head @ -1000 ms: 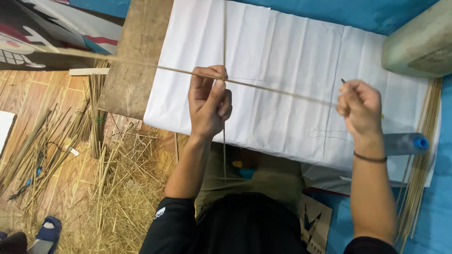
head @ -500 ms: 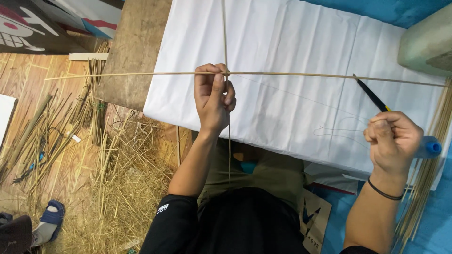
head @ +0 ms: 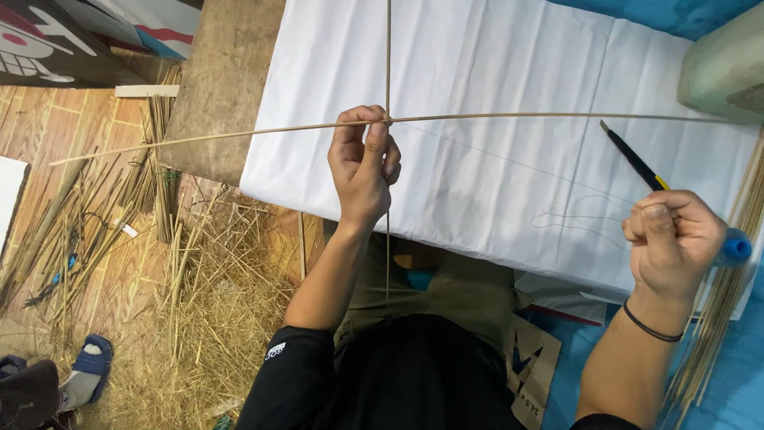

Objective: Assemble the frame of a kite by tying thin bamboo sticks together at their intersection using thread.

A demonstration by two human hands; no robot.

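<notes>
1. Lap at bottom: black top, olive trousers [head: 446, 291], person sits over a blue mat [head: 573, 374]; cardboard scrap [head: 535, 370] beside the right knee.
2. Right hand [head: 672, 239], black band on wrist, fist fully closed round a blue-capped tool [head: 734, 247]; its thin black blade with yellow collar [head: 633, 159] sticks up-left out of the fist. Hand is well apart from the sticks.
3. Thin thread [head: 509, 163] runs from near the stick crossing down-right across the sheet toward the right hand; loose loops lie near the fist. Whether the fist also grips it: cannot tell.
4. Left hand [head: 364, 163] pinched tight, thumb and fingers closed on the crossing of two thin bamboo sticks, held above the white paper sheet [head: 493, 72].
5. Horizontal stick [head: 517, 117]: long, pale tan, very slender, slightly bowed; spans from over the wooden floor at left to the right edge by a green rounded object [head: 724, 68].
6. Vertical stick [head: 388, 48]: same look, straight, runs from top edge through the pinch down past the wrist to the lap.
7. Left: straw pile [head: 215, 279], bamboo strip bundle [head: 163, 159], wooden board [head: 227, 72]. Right edge: more strips [head: 728, 302]. Bottom left: sandalled foot [head: 87, 370].
</notes>
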